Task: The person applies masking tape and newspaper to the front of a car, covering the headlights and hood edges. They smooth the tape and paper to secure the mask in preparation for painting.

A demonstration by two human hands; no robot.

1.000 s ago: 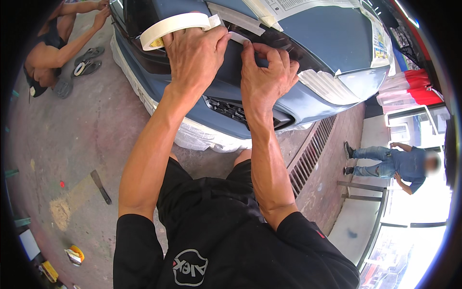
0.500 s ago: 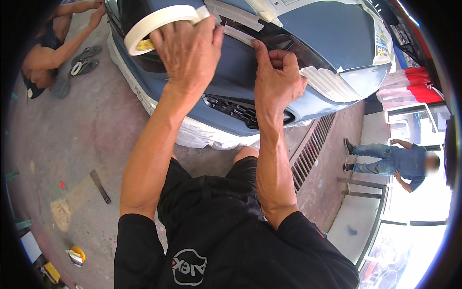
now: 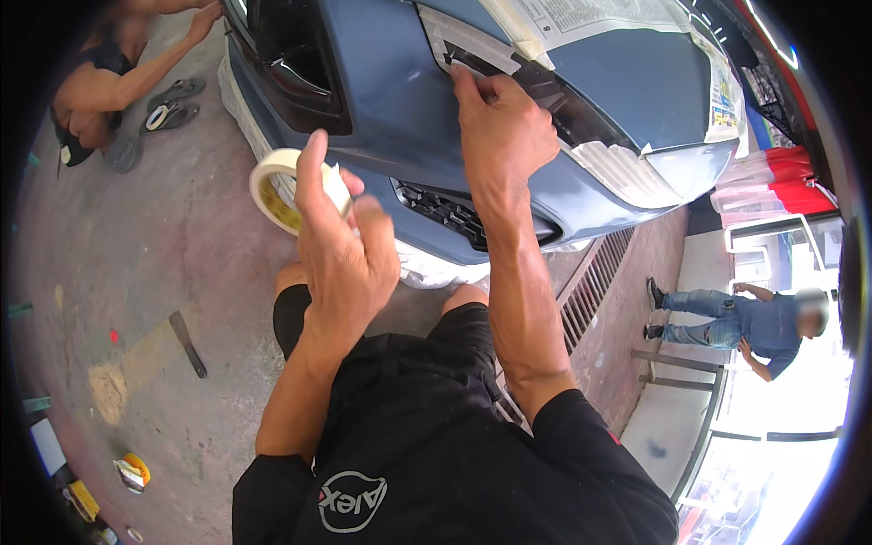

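Cream masking-tape roll, centre-left, left hand's grip curled round it; likely light, stiffish, best held by the core. Right hand, upper centre, thumb at taped dark headlight; can't tell if pinching.

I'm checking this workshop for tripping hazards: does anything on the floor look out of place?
Yes: at the left of the view, a flat-bladed tool lies loose on the floor, odd because it could be stepped on. Nearby, a tan patch might be a spill or stain.
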